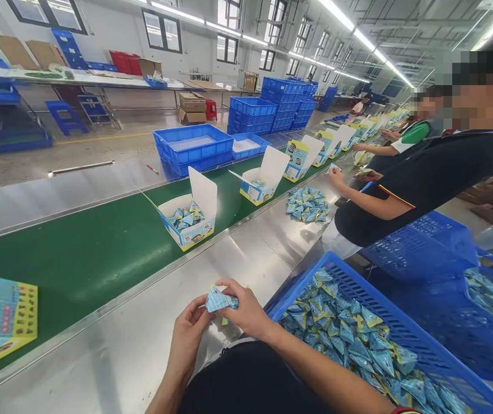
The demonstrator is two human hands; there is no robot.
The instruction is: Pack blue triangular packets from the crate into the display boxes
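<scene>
Head camera: two hands hold small blue packets by the belt

A green belt (100, 253) runs past the shiny steel table (143, 339). On the belt stands an open box (188, 221) with blue packets inside, and more open boxes stand farther along. A flat printed card (0, 313) lies on the belt at the left and is cut off by the edge. A blue crate (401, 330) full of packets sits just right of the hands. A pile of packets (307, 204) lies on the table near another person's hand (336, 175).

Both arms reach up from the bottom and meet over the table. The left hand (188, 333) and the right hand (246, 310) are closed on a little bunch of blue packets (220, 300), held between the fingertips above the table.

How many packets are in the bunch is hard to tell. The crate's far corner is cut off.
</scene>
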